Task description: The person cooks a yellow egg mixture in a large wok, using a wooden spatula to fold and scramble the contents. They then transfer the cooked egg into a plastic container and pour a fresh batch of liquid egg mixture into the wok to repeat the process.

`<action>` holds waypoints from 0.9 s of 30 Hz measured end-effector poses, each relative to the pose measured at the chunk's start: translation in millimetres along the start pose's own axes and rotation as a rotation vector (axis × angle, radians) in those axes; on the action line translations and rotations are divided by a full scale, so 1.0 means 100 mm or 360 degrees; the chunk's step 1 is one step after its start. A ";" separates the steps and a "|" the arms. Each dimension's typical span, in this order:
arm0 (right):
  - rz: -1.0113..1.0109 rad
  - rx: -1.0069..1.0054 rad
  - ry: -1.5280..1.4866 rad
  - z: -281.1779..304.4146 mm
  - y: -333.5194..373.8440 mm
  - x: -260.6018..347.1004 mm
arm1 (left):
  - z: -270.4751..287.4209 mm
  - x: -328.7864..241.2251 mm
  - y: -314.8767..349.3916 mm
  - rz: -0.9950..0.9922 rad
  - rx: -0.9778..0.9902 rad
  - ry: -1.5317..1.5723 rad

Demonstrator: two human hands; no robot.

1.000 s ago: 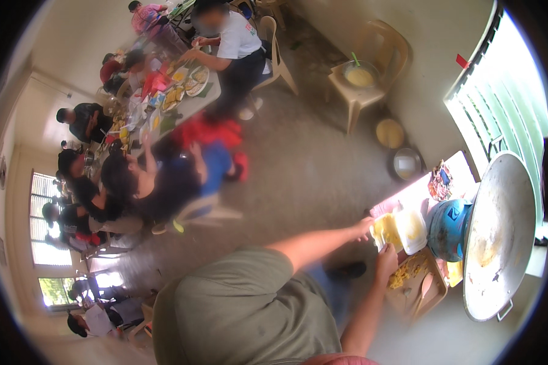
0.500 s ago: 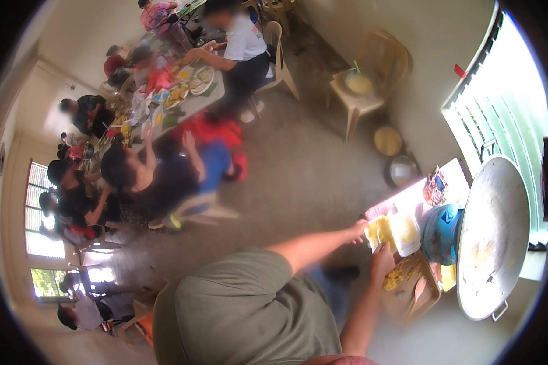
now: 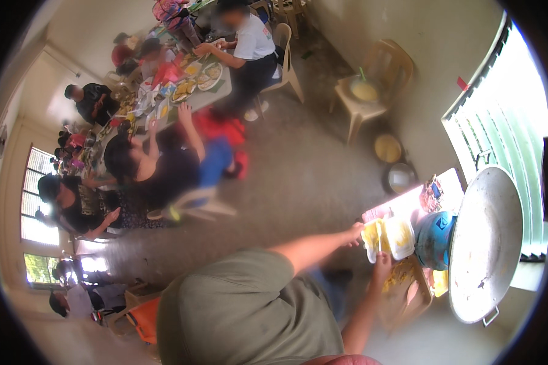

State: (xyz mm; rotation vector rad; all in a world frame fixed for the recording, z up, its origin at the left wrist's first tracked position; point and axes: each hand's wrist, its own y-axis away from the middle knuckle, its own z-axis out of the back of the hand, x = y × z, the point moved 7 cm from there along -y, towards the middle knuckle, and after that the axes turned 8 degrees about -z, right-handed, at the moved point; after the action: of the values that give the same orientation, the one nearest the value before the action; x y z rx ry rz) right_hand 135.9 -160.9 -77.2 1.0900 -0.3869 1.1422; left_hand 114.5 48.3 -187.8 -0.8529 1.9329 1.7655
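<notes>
An open white takeout container (image 3: 402, 246) with yellow food in it lies in front of me at the right. My left hand (image 3: 352, 235) grips its left edge. Just below the container, my right hand (image 3: 382, 263) is closed on a slim white plastic utensil (image 3: 380, 234), which reaches up over the yellow food. Whether it is a spoon or a fork I cannot make out. Near my right hand is a brown tray (image 3: 424, 286) with scattered yellow food (image 3: 396, 277) and a pinkish spatula (image 3: 411, 292).
A blue gas cylinder (image 3: 433, 240) stands right of the container, beside a large metal wok (image 3: 487, 243). Behind are a pot (image 3: 400, 177), a round yellowish container (image 3: 387, 148) and a chair (image 3: 368, 109) holding a bowl (image 3: 365, 91). People sit along a food-laden table (image 3: 216, 94).
My right hand has moved slightly, and the white utensil now shows over the yellow food. A seated person at the left has shifted their arms. The view has tilted a little.
</notes>
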 end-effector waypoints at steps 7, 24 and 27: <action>-0.0142 0.0306 -0.0418 0.74 1.72 0.86 | -0.10 0.00 0.29 0.0159 0.0019 0.0209; 0.0625 -0.0728 0.0849 3.34 2.74 2.71 | 0.20 -0.18 1.69 -0.0046 0.0377 0.0173; 0.0638 -0.0757 0.0869 3.62 2.58 2.87 | -0.02 -0.41 1.93 -0.0185 0.0369 0.0128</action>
State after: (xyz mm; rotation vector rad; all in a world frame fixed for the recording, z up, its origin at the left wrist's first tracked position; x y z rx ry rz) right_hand 125.7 -312.9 430.3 0.2638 -0.4219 1.5449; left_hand 17.8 57.9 -16.2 -0.9440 2.0452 1.4284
